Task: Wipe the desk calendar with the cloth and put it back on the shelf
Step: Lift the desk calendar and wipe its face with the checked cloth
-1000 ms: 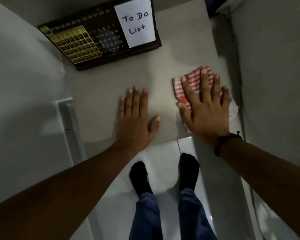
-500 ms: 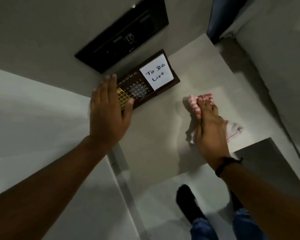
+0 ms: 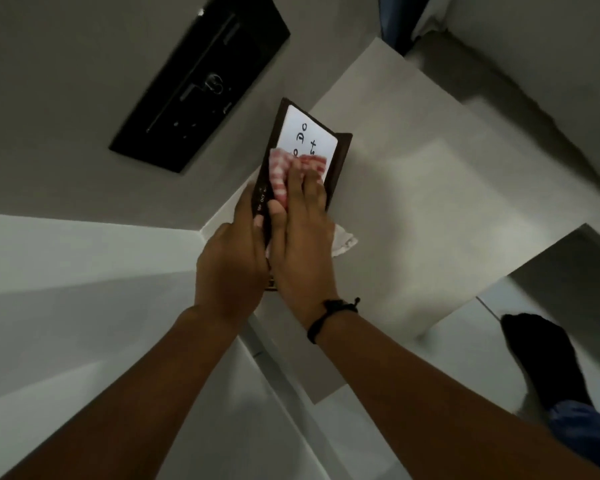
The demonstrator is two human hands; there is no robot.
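Note:
The dark brown desk calendar [image 3: 342,157], with a white "To Do List" card on its face, is lifted off the pale shelf [image 3: 430,188] and turned on end. My left hand [image 3: 232,261] grips its lower left edge. My right hand [image 3: 302,230] presses the red-and-white checked cloth [image 3: 281,171] flat against the calendar's face, covering the lower part of the card. A white corner of the cloth hangs out below my right palm. Both hands hide the calendar's lower half.
A black framed panel [image 3: 201,81] hangs on the grey wall above left. White surfaces lie at the left [image 3: 66,271]. A grey wall closes the shelf on the right. My socked foot [image 3: 548,362] stands on the white floor at lower right.
My left hand has taken hold of the calendar and lifted it on end. My right hand has carried the cloth from the shelf onto the calendar's face.

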